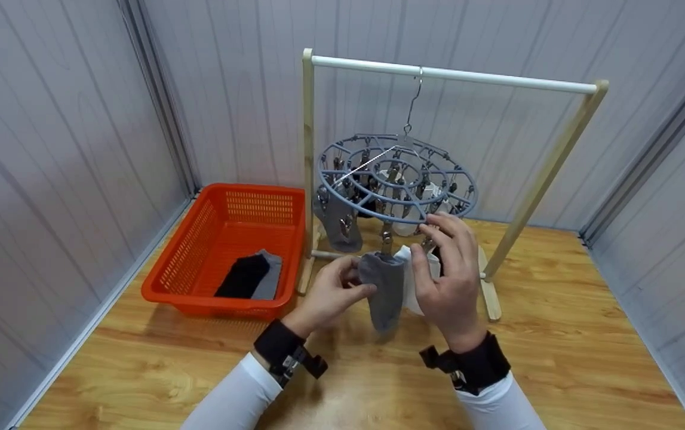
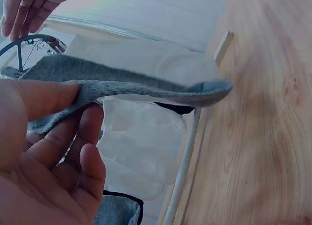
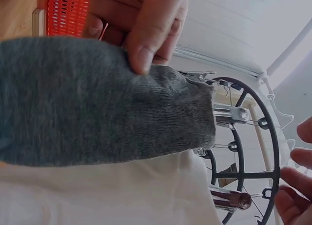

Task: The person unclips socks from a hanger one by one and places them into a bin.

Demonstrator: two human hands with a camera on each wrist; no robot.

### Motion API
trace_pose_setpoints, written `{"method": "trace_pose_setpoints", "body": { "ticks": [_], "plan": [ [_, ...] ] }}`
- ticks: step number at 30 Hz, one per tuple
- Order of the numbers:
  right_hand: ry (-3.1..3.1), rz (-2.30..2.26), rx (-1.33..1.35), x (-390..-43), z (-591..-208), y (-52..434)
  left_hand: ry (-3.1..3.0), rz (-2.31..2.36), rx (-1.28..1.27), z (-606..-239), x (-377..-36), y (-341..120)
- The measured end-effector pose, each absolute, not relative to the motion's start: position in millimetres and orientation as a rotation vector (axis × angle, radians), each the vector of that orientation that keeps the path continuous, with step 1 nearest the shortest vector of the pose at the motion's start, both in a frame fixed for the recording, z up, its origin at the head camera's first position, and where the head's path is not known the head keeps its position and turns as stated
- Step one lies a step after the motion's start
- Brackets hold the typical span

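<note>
My left hand (image 1: 359, 286) pinches the upper part of a grey sock (image 1: 383, 295) between thumb and fingers, just below the round blue clip hanger (image 1: 342, 192). In the right wrist view the grey sock (image 3: 97, 103) has its cuff at a metal clip (image 3: 196, 78), with the left hand (image 3: 146, 25) gripping it from above. Behind it hangs a white sock (image 1: 414, 295). My right hand (image 1: 432, 240) is raised at the hanger's front rim with loosely spread fingers (image 3: 292, 195) and holds nothing. The left wrist view shows the left hand (image 2: 58, 137) on the grey sock (image 2: 126, 81).
The hanger hooks on the white rod of a wooden rack (image 1: 497, 77) standing on the wooden table (image 1: 557, 334). Another grey sock (image 1: 342, 226) hangs at the left. An orange basket (image 1: 199, 239) with a black and a grey sock (image 1: 249, 276) stands left. Grey walls enclose the table.
</note>
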State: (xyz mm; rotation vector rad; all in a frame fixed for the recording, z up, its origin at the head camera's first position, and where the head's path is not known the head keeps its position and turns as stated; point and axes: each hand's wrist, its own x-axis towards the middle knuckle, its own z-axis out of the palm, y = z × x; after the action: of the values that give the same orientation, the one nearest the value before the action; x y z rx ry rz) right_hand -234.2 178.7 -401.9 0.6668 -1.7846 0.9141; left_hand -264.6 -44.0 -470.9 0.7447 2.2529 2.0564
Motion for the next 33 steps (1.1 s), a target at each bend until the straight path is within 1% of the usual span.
{"method": "trace_pose_setpoints", "body": {
  "ticks": [7, 16, 26, 33],
  "plan": [
    [-1.707, 0.943, 0.682, -233.0, -402.3, 177.1, 2.225, 2.083, 0.743, -470.5, -264.6, -44.9],
    [-1.895, 0.982, 0.663, -239.7, -411.8, 178.1, 2.218, 2.098, 0.659, -467.1, -262.1, -46.7],
    [-2.162, 1.271, 0.549, -244.8, -417.5, 175.2, 2.214, 2.107, 0.665, -467.2, -261.7, -43.9],
    [-2.207, 1.456, 0.454, -247.0, -419.5, 172.1, 2.201, 2.102, 0.686, -465.6, -260.3, -42.6]
  ]
}}
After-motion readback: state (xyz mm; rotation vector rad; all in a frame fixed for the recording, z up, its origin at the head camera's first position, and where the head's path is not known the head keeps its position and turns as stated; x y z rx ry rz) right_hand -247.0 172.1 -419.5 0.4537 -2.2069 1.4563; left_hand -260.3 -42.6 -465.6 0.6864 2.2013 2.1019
